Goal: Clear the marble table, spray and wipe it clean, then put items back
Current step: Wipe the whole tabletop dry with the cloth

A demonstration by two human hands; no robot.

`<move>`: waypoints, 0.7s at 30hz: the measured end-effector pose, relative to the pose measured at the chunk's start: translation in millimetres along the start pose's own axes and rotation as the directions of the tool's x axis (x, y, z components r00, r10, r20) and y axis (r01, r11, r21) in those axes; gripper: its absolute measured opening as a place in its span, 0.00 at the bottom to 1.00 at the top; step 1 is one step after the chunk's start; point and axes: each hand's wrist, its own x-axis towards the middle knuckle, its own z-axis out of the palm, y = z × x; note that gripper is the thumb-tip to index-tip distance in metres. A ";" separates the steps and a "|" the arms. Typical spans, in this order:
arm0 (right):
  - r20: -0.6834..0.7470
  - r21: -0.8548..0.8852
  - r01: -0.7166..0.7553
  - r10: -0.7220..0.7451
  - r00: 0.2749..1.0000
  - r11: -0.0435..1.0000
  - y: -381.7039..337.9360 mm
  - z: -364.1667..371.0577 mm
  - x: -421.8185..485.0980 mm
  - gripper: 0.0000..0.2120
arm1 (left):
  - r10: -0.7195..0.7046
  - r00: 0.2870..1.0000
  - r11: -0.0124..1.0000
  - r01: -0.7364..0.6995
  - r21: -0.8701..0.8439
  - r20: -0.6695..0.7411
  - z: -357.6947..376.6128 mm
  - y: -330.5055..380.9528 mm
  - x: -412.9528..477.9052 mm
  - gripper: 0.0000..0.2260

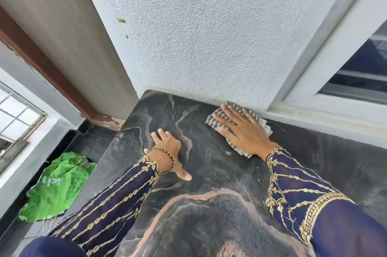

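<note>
At the back of the surface [209, 175], where the dark veined marble butts against the textured white wall [209, 36], a striped cloth [238, 149] is pressed flat by the right hand [243, 131] – fingers straight and spread, palm down, nothing gripped. The cloth's far edge touches the wall base, just beside the white window frame [314, 99], which closes off the right rear edge. The left hand [167, 147] is laid on the bare marble near the left edge, fingers spread, thumb out, holding nothing; a beaded bangle [165, 161] is worn at the wrist. Between the two hands and toward the near side, bare marble is seen – dark grey with pink and cream veins, slightly glossy. The left edge drops to a dark floor [92, 141], where a crumpled green bag [56, 185] lies close to the surface's side. The cloth is grey-and-white striped, folded, with a frilled pale edge showing under the wrist.
</note>
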 end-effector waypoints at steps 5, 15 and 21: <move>-0.013 0.033 -0.032 0.033 0.999 0.999 -22.7 9.0 -13.2 0.26 | -0.029 0.999 0.996 0.028 -0.085 -0.014 -0.2 2.3 0.3 0.70; -0.127 0.018 0.106 -0.103 0.987 0.994 -116.7 32.4 -114.0 0.25 | -0.039 0.846 0.741 -0.333 -0.583 -0.532 103.6 6.0 -90.9 0.20; -0.116 0.004 0.174 -0.173 0.978 0.985 -189.2 40.2 -195.5 0.25 | -0.045 0.766 0.673 -0.451 -0.586 -0.641 179.0 -1.1 -184.1 0.13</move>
